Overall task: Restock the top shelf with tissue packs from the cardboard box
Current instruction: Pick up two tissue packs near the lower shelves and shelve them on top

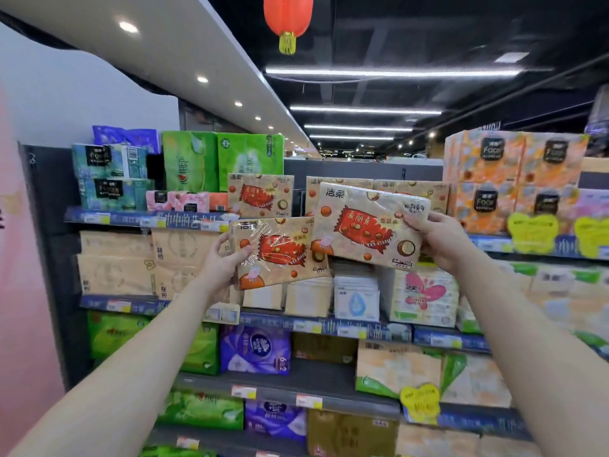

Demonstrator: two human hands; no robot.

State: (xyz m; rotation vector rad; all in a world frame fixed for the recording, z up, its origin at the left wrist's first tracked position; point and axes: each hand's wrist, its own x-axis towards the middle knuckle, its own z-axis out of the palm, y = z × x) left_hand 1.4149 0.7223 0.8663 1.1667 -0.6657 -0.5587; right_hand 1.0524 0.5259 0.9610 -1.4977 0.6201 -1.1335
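Note:
Both arms reach up toward the top shelf [108,218]. My left hand [221,262] grips a beige tissue pack [280,250] with a red candy print by its left edge. My right hand [440,237] holds a second, identical tissue pack [369,224] by its right edge, slightly higher and tilted. Both packs hover just in front of the shelf edge. Matching packs stand on the top shelf behind them: one pack [260,194] to the left and two packs [412,189] to the right, with a gap between. The cardboard box is out of view.
Green packs [224,161], teal packs [108,174] and pink packs [184,201] fill the top shelf's left part. Orange patterned packs [514,179] are stacked at the right. Lower shelves [313,324] hold more tissue goods. A red lantern [287,18] hangs overhead.

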